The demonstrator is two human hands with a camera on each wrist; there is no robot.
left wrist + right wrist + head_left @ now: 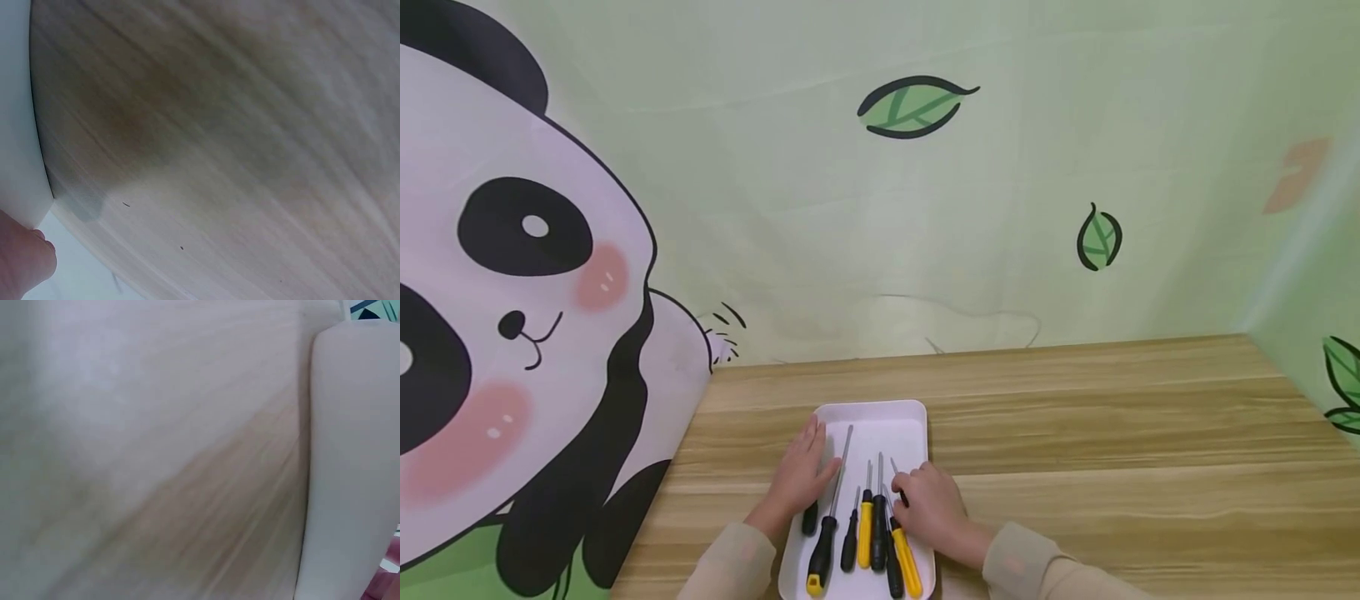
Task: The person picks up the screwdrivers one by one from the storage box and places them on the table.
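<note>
A white tray point(906, 414) holds several screwdrivers with black or yellow handles. My left hand point(797, 471) rests on the tray's left rim, fingers straight and thumb out over the inside. Beneath it, a black handle point(809, 518) is partly covered. With my right hand point(934, 506), at the right rim, I pinch a small black screwdriver point(903, 498); its thin shaft points up and away. Between the hands lie a long black-and-yellow screwdriver point(822, 550), a small black one point(849, 546) and a yellow one point(866, 533). Each wrist view shows mainly the tray's outer wall point(356, 456) and tabletop.
The wood-grain table point(1075, 450) extends to the right of the tray and behind it. A pale green backdrop point(790, 208) with a printed panda point(550, 333) and leaves stands along the table's back and sides.
</note>
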